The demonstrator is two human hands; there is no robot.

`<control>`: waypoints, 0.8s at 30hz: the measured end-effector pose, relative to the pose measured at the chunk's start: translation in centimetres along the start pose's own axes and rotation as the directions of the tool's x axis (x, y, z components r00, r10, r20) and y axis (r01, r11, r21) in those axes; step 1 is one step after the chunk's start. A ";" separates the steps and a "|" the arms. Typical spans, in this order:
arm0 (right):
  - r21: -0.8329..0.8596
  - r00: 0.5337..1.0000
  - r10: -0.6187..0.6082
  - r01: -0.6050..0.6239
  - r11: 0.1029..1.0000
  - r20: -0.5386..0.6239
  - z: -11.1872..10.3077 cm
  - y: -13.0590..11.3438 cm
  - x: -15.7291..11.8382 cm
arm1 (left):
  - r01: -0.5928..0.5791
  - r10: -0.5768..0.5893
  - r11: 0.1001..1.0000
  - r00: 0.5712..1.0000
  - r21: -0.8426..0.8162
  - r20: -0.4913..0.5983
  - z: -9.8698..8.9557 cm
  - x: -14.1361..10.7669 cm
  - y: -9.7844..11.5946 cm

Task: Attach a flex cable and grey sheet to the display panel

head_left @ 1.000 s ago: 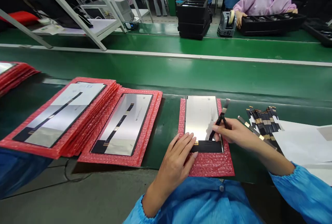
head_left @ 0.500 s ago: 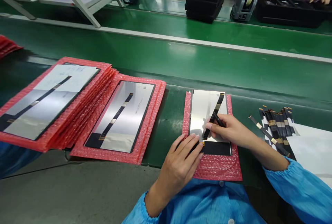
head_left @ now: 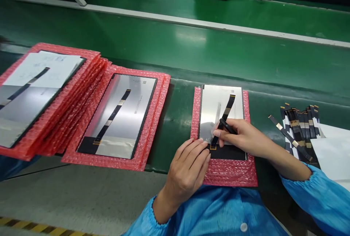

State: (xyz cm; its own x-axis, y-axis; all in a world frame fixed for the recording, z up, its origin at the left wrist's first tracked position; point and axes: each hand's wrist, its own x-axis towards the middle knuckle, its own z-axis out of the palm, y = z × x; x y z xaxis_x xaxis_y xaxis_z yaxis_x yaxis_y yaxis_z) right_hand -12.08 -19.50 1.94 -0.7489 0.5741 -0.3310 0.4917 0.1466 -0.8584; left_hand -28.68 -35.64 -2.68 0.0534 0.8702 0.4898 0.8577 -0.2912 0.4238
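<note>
My right hand [head_left: 240, 136] is closed on a black flat ribbon cable [head_left: 227, 110], its thumb near the cable's lower end. A black pen-like tool [head_left: 227, 126] is also in its fingers, crossing the cable. Below them lies a display panel [head_left: 209, 101] with a silvery back and a black strip along its near edge. The cable's lower end is at a gold-edged connector [head_left: 213, 147] on that strip; whether they are joined I cannot tell. My left hand [head_left: 188, 170] rests with fingers stretched out at the panel's lower left corner. Red bubble wrap [head_left: 229, 174] lies underneath.
To the left, another panel with a ribbon cable [head_left: 113, 115] lies on red bubble wrap beside a stack of red bubble-wrap sheets [head_left: 79, 108] topped by a further panel. Several loose ribbon cables [head_left: 300, 126] and white paper [head_left: 333, 152] are at right. A pale rail [head_left: 177, 19] crosses the green bench.
The cable's lower end has come down from the silvery area to the connector on the black strip, with my right hand. The view has tilted downward; my left hand stays at the panel's corner.
</note>
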 end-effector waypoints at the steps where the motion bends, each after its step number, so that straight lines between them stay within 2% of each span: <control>1: 0.003 1.000 -0.004 0.004 1.000 0.000 0.0 0.0 0.0 | 0.004 -0.004 1.000 1.000 -0.006 0.000 0.0 0.0 0.1; 14: 0.024 1.000 0.015 -0.015 1.000 -0.007 0.0 0.1 0.1 | 0.007 -0.006 1.000 1.000 -0.013 0.026 -0.1 0.0 0.1; 24: 0.008 1.000 -0.029 0.029 1.000 -0.012 0.0 -0.1 0.1 | 0.012 -0.012 1.000 0.999 -0.005 0.036 -0.1 -0.1 0.1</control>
State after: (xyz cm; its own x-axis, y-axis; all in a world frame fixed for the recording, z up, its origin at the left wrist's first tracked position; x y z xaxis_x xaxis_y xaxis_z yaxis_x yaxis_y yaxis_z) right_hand -12.24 -19.47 1.99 -0.7571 0.5795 -0.3015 0.4662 0.1561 -0.8708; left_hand -28.66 -35.78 -2.62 0.0613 0.8872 0.4573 0.8556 -0.2827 0.4337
